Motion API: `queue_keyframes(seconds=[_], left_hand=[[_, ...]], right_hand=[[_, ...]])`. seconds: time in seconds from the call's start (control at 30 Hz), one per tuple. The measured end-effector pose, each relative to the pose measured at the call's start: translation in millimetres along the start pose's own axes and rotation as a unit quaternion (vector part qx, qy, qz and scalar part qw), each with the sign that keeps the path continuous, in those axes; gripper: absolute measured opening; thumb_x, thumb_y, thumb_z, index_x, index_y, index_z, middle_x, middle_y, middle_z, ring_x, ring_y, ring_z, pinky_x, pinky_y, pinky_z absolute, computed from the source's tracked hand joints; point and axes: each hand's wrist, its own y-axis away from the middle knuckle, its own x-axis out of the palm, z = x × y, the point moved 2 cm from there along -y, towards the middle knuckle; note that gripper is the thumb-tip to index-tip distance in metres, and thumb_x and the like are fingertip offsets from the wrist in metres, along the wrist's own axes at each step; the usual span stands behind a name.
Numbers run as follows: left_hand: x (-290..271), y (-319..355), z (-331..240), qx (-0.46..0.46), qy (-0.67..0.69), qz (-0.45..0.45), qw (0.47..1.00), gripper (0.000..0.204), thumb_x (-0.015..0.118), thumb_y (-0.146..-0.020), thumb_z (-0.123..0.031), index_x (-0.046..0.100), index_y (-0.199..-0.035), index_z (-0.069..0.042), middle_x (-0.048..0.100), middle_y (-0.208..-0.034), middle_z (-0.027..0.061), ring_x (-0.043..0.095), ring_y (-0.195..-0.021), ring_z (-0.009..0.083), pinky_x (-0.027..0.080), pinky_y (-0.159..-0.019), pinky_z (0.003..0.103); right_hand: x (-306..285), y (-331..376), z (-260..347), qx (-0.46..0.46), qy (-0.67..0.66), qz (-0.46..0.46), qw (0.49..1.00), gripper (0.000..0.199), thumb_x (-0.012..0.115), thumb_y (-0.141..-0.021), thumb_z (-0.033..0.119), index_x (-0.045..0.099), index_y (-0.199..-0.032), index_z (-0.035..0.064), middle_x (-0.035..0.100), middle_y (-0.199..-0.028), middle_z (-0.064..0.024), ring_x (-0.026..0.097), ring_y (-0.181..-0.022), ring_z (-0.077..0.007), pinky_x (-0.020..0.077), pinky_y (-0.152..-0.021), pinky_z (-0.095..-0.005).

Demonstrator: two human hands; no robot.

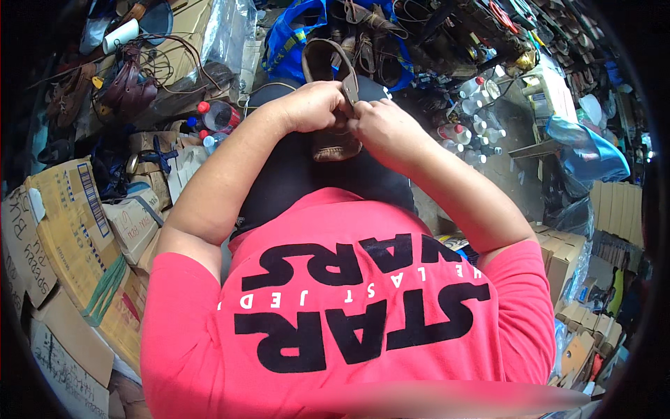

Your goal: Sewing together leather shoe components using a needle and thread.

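A brown leather shoe (pixel 338 148) lies over my dark-clothed lap, its rounded end nearest to me and a curved leather edge standing up on the far side. My left hand (pixel 315 106) is closed at the shoe's middle, with thumb and fingertips pressed at a narrow brown leather strip (pixel 350 87). From the right, my right hand (pixel 385 131) pinches the same part of the shoe, its fingers curled close to the left hand's. Both hands cover the middle of the shoe, so any small thing between the fingertips is hidden.
Beyond my knees a blue bag (pixel 286 45) holds several brown leather shoes. Plastic bottles stand at the right (pixel 474 105) and left (pixel 220 116). Cardboard boxes (pixel 70 216) crowd the left side. Brown leather pieces and cords (pixel 132 91) lie at the far left.
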Motion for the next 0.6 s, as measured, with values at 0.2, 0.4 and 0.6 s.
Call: queue_keyframes(seconds=[0.2,0.4,0.6], left_hand=[[6.3,19.7,-22.7,-0.022,-0.076,-0.318,0.945,0.039,0.079,-0.066,-0.015,0.059,-0.099,-0.007,0.054,-0.107,0.0124,0.059,-0.096,0.0332,0.050,-0.082,0.041],[29.0,67.4,-29.8,-0.027,-0.068,-0.182,0.981,0.026,0.065,-0.085,-0.020,0.058,-0.106,-0.007,0.062,-0.091,0.0138,0.061,-0.091,0.0338,0.048,-0.079,0.042],[-27.9,94.3,-0.1,-0.290,-0.040,-0.028,0.956,0.033,0.061,-0.089,-0.035,0.064,-0.086,-0.002,0.059,-0.083,0.0120,0.059,-0.081,0.0271,0.047,-0.074,0.036]], right_hand=[[22.8,18.4,-33.5,0.102,-0.341,-0.119,0.927,0.014,0.069,-0.079,0.013,0.071,-0.091,0.0079,0.066,-0.088,-0.0141,0.066,-0.080,-0.0292,0.0516,-0.071,-0.0367],[38.1,96.8,-89.6,0.029,-0.889,-0.127,0.439,0.035,0.052,-0.098,0.035,0.060,-0.122,0.0101,0.043,-0.060,0.0061,0.037,-0.046,-0.0049,0.0440,-0.061,-0.0228],[32.1,122.7,-127.8,0.161,-0.769,-0.105,0.610,0.037,0.051,-0.099,0.029,0.056,-0.132,0.0134,0.039,-0.063,0.0089,0.036,-0.055,-0.0042,0.0368,-0.059,-0.0230]])
